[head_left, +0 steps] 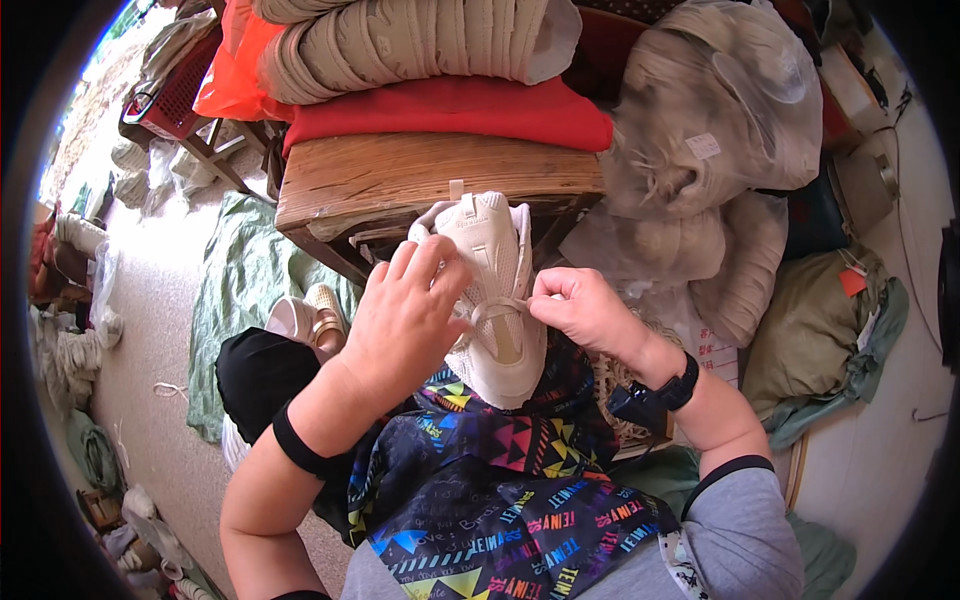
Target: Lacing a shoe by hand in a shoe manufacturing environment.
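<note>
A cream sneaker (505,368) lies across my lap with its toe toward me and its heel near a wooden block. A flat, light shoelace (497,309) crosses the top of it. My right hand (578,308) is closed at the shoe's right side, pinching the lace between thumb and finger. Against the left side rests my left hand (408,305), its fingers bent and its thumb and forefinger apart near the lace. I cannot see whether its tucked fingers touch a lace end. Under the shoe is a dark, colourfully patterned apron (490,470).
Right ahead stands the wooden block (430,175), topped by red cloth (450,112) and stacked beige shoe parts (420,50). Clear bags of pale shoe pieces (700,110) crowd the right. Left lie a green sheet (235,280), a beige shoe (325,310) and a black cloth-like thing (262,375).
</note>
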The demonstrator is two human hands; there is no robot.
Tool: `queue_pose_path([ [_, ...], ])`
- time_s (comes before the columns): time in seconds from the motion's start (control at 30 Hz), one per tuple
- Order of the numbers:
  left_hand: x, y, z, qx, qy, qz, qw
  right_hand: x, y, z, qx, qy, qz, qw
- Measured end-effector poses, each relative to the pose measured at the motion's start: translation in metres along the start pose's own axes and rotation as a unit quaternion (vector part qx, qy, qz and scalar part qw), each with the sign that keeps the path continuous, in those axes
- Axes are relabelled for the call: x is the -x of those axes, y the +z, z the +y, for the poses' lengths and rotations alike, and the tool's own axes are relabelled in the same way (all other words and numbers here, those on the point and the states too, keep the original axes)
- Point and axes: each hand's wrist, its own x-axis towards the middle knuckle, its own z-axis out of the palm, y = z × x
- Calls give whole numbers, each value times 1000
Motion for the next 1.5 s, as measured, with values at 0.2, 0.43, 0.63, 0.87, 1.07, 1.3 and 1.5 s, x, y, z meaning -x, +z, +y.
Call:
queue_pose_path([
  [0.2,-13,-6,-7,-29,22,-112,993,-2,12,-6,129,-34,86,987],
  [0.43,-11,6,-14,50,7,-105,993,3,15,-10,137,-98,43,985],
  [0.63,-8,11,-21,68,10,-36,997,-1,3,-10,171,-156,3,973],
  [0.87,-1,16,-9,-24,-36,-40,998,-5,1,-9,281,-328,-11,902],
  [1.07,3,42,-12,171,-159,101,967,-2,8,-12,130,-153,15,979],
  [1.3,-3,41,-12,302,-269,148,903,-7,22,-14,9,-68,25,997],
  [1.5,-19,27,0,256,-148,194,935,-9,11,-22,283,-281,78,914],
])
